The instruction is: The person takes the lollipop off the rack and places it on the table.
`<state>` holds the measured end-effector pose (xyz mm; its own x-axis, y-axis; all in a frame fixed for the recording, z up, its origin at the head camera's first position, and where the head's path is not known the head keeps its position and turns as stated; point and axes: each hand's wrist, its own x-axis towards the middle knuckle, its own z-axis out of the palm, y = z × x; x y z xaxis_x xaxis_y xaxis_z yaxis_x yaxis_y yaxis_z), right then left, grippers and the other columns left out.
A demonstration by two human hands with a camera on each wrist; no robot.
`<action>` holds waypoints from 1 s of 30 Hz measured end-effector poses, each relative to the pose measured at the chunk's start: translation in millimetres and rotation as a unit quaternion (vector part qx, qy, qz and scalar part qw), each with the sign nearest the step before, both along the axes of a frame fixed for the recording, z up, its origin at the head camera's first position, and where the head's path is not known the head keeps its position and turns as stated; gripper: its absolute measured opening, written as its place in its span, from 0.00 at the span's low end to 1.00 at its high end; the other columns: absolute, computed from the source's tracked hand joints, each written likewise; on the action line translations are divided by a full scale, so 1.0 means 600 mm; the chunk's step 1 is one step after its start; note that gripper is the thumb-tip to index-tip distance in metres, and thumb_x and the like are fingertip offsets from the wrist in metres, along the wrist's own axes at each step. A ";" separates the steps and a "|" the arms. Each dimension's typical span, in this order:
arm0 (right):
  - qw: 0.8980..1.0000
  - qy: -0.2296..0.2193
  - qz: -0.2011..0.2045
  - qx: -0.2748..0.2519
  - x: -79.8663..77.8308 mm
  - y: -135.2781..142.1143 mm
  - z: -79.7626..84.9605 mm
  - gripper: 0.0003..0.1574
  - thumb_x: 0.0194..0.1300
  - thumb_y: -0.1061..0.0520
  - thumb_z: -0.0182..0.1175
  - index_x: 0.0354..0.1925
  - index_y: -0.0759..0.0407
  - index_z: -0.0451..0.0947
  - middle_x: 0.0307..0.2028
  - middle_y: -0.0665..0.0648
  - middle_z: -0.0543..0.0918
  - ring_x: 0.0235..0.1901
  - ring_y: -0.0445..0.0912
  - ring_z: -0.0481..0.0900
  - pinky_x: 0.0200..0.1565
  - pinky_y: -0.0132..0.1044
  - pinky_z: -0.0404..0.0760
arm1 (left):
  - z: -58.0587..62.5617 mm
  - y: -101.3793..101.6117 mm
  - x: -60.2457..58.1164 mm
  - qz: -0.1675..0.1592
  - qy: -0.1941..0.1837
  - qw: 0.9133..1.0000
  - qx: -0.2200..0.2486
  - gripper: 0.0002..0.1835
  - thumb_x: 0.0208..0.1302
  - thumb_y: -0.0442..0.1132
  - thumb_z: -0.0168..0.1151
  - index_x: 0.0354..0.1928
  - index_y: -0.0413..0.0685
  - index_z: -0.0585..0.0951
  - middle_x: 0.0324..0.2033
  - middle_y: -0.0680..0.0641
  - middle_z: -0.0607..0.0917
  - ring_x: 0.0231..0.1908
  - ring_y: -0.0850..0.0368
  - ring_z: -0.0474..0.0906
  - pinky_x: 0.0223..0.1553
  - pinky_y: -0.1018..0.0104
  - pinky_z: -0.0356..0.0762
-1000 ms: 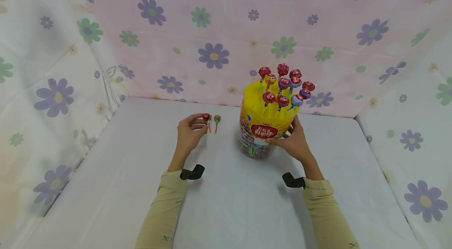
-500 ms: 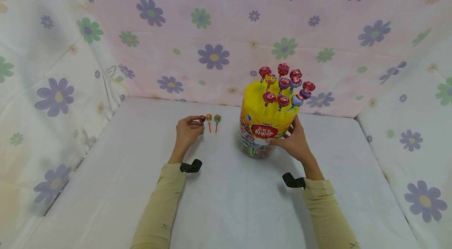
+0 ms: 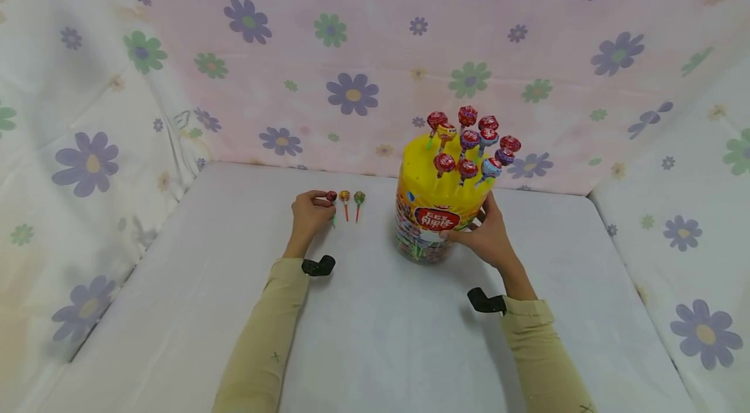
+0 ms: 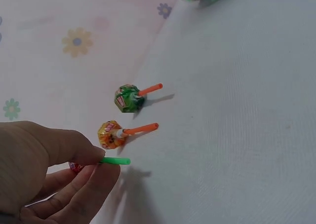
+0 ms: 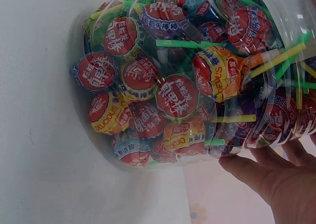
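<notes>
Toward the far edge of the table (image 3: pixel 363 335), left of the jar (image 3: pixel 423 242), a red lollipop (image 3: pixel 331 196) is in the left hand (image 3: pixel 308 214), its green stick (image 4: pixel 116 160) clamped between the thumb and a finger. Its head lies to the far side and its stick reaches toward the near side; whether it touches the table I cannot tell. Just right of it lies an orange lollipop (image 3: pixel 345 195), and right of that a green lollipop (image 3: pixel 359 197), apart from each other, both with orange sticks pointing near and heads far. Farther right stands the jar, with clear lower walls, many wrapped lollipops (image 5: pixel 177 97) packed inside and a red label (image 3: pixel 436 218) on its near face. The right hand (image 3: pixel 489 235) grips it from the right, fingers curled round the far right side and thumb resting on the near face. On top, a yellow lid (image 3: pixel 418 162) carries a cluster of upright lollipops (image 3: pixel 469 139), mostly red, with some purple, blue and yellow among them, gathered more toward the right; its left part is bare. Both forearms come in from the near side in tan sleeves (image 3: pixel 258 341), a black device (image 3: pixel 319 266) at each wrist. Beyond the table's far edge hangs a pink flowered cloth (image 3: pixel 398 55), with paler flowered cloth (image 3: pixel 35 237) at left and right.
</notes>
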<state>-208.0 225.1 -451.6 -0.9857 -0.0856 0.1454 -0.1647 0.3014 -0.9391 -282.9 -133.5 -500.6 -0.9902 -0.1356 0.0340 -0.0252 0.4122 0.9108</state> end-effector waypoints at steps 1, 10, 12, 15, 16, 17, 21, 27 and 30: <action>1.000 0.000 0.000 -0.001 0.001 -0.001 0.000 0.56 0.56 0.61 0.77 0.74 0.49 0.55 0.67 0.59 0.69 0.68 0.62 0.70 0.66 0.65 0.71 | -0.001 0.000 -0.002 0.001 0.001 1.000 -0.006 0.22 0.57 0.27 0.66 0.55 0.29 0.81 0.40 0.32 0.89 0.38 0.43 0.89 0.30 0.72 0.81; 1.000 -0.008 -0.004 0.003 0.000 -0.003 0.001 0.56 0.56 0.61 0.77 0.74 0.48 0.55 0.67 0.59 0.69 0.68 0.61 0.70 0.66 0.63 0.72 | -0.010 -0.001 -0.014 0.002 -0.006 0.999 -0.035 0.22 0.57 0.27 0.66 0.55 0.29 0.81 0.41 0.31 0.88 0.42 0.39 0.87 0.40 0.59 0.86; 1.000 -0.009 -0.004 0.005 0.000 -0.002 0.001 0.56 0.56 0.61 0.77 0.74 0.48 0.55 0.67 0.59 0.69 0.68 0.61 0.70 0.65 0.63 0.73 | -0.012 0.000 -0.016 0.003 -0.005 0.999 -0.038 0.22 0.57 0.27 0.67 0.55 0.29 0.81 0.41 0.32 0.88 0.42 0.39 0.87 0.41 0.58 0.86; 1.000 -0.009 -0.006 0.006 0.000 -0.002 0.001 0.57 0.56 0.61 0.77 0.74 0.48 0.55 0.67 0.59 0.69 0.68 0.62 0.70 0.65 0.63 0.73 | -0.015 0.002 -0.019 0.003 0.004 0.999 -0.048 0.21 0.57 0.27 0.67 0.54 0.29 0.82 0.39 0.32 0.88 0.41 0.40 0.87 0.42 0.56 0.86; 1.000 -0.009 -0.005 0.007 0.000 -0.002 0.001 0.57 0.56 0.61 0.77 0.74 0.48 0.55 0.67 0.59 0.69 0.68 0.62 0.70 0.65 0.63 0.73 | -0.016 0.003 -0.020 0.004 0.008 0.999 -0.051 0.20 0.56 0.27 0.67 0.53 0.30 0.82 0.38 0.32 0.88 0.40 0.40 0.87 0.43 0.54 0.85; 1.000 -0.009 -0.006 0.007 0.001 -0.002 0.001 0.57 0.56 0.61 0.77 0.74 0.48 0.55 0.67 0.59 0.69 0.68 0.62 0.70 0.65 0.63 0.72 | -0.017 0.004 -0.021 0.004 0.011 0.999 -0.053 0.20 0.56 0.26 0.67 0.53 0.30 0.82 0.38 0.32 0.88 0.40 0.40 0.86 0.43 0.53 0.85; 1.000 -0.010 -0.006 0.007 0.001 -0.001 0.001 0.57 0.56 0.61 0.77 0.74 0.48 0.55 0.68 0.59 0.69 0.68 0.62 0.69 0.66 0.64 0.72 | -0.018 0.008 -0.023 0.007 0.019 0.998 -0.063 0.20 0.56 0.26 0.68 0.52 0.31 0.83 0.36 0.32 0.88 0.38 0.40 0.86 0.44 0.49 0.84; 1.000 -0.010 -0.006 0.005 0.001 0.000 0.001 0.57 0.56 0.61 0.77 0.74 0.48 0.55 0.68 0.59 0.69 0.68 0.62 0.69 0.66 0.64 0.72 | -0.014 0.014 -0.022 0.007 0.014 0.996 -0.087 0.21 0.57 0.27 0.70 0.54 0.30 0.82 0.37 0.32 0.87 0.41 0.38 0.83 0.47 0.47 0.82; 1.000 -0.011 -0.006 0.005 0.002 0.000 0.002 0.56 0.56 0.61 0.77 0.74 0.48 0.55 0.68 0.59 0.69 0.68 0.62 0.69 0.66 0.64 0.72 | -0.014 0.013 -0.021 0.007 0.014 0.996 -0.093 0.23 0.58 0.29 0.70 0.57 0.30 0.80 0.39 0.32 0.87 0.43 0.38 0.83 0.49 0.47 0.81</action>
<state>-207.1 225.2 -450.4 -0.9896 -0.0743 0.1235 -0.1408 0.3134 -0.9391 -295.6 -125.4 -509.3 -0.9865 -0.1384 0.0879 -0.0076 0.5741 0.8188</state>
